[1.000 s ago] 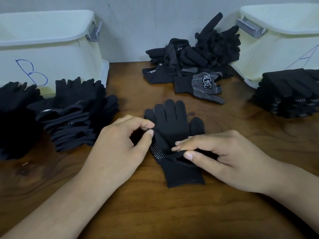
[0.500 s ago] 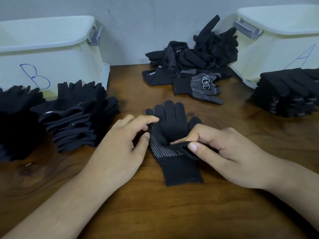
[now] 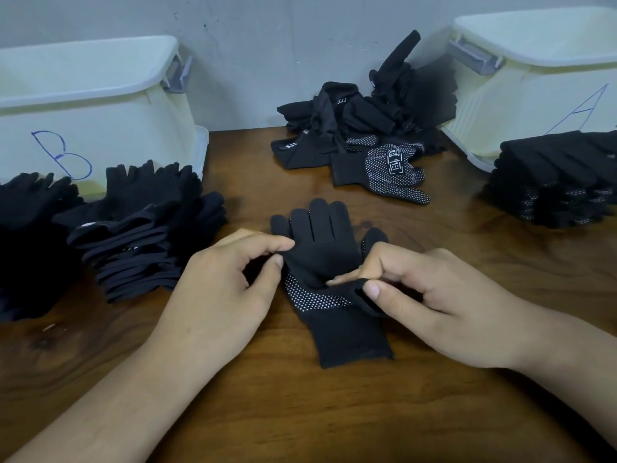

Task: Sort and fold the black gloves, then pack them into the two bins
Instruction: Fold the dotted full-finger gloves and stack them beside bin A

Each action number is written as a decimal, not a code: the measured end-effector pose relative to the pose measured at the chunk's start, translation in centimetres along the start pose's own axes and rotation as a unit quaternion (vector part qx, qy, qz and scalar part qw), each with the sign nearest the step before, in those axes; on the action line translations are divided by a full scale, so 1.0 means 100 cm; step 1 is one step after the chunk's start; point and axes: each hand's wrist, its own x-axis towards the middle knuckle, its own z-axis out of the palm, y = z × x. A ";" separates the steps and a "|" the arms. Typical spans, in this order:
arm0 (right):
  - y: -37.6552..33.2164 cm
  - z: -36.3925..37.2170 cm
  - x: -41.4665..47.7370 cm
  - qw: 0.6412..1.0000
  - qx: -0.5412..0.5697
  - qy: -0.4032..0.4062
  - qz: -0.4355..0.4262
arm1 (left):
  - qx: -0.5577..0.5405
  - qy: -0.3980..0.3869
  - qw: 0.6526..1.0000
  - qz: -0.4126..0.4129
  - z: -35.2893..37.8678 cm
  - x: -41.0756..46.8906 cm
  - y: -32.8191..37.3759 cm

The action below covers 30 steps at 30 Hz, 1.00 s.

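On the middle of the brown wooden table [image 3: 300, 412], our left hand [image 3: 220, 295] is pinching the left edge of the stacked black knit gloves [image 3: 320, 248]. Our right hand [image 3: 444, 302] is pinching the upper cuff and pulling it farther up than before, so the fold is advancing.

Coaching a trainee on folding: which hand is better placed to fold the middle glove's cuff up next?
Right, probably. The right hand pinches the raised cuff edge of the glove, so it can carry it forward. The left hand only pinches the side near the little finger.
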 end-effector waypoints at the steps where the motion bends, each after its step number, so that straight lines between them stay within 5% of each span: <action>1: 0.001 0.000 0.000 1.000 0.004 -0.003 -0.001 | -0.003 0.009 1.000 -0.003 0.000 0.000 0.000; 12: 0.002 0.005 0.001 0.998 -0.030 -0.007 -0.046 | 0.025 -0.023 0.999 -0.007 -0.001 0.000 0.001; 15: 0.002 0.006 0.002 0.997 -0.052 0.002 -0.054 | 0.024 0.001 0.999 0.034 -0.004 -0.003 0.008; 21: 0.007 0.007 0.002 0.996 -0.066 0.005 -0.056 | 0.048 -0.077 0.990 0.104 0.001 -0.008 0.011; 26: 0.014 0.000 0.005 0.987 -0.051 0.155 -0.009 | 0.034 -0.085 0.992 0.087 -0.003 -0.007 0.010; 30: 0.029 -0.009 0.012 0.958 -0.119 0.228 0.128 | 0.045 -0.090 0.991 0.088 -0.001 -0.007 0.011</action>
